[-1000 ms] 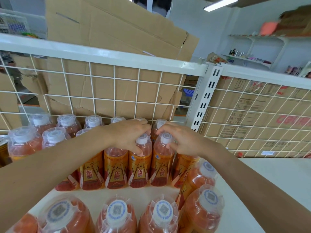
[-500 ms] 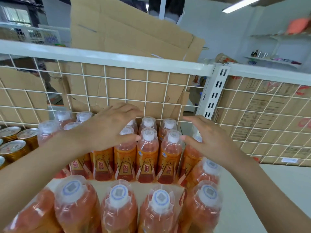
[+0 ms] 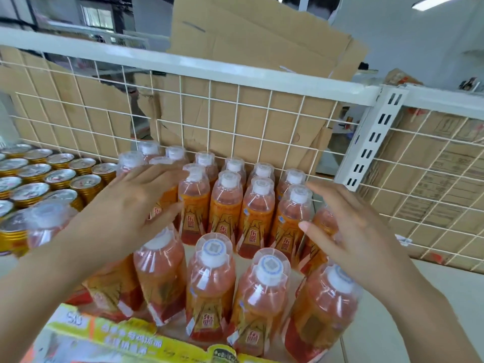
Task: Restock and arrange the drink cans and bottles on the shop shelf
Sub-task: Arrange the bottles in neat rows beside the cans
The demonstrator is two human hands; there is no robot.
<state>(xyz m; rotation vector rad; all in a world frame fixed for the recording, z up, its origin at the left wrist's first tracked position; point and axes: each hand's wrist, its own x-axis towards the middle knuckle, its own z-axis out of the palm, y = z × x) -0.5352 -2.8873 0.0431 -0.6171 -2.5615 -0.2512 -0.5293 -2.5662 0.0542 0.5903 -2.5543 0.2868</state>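
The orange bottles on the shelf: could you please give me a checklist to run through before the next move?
1. Hands free: left hand and right hand are both open, holding nothing: ok.
2. Back bottles upright against the wire grid: ok.
3. Rows closed up: bare shelf shows between the back bottles and the front bottles: not ok.
4. Front bottles' footing: bases hidden behind the yellow carton: cannot tell.
5. Leftmost bottle clear of the gold cans: blurred, cannot tell.
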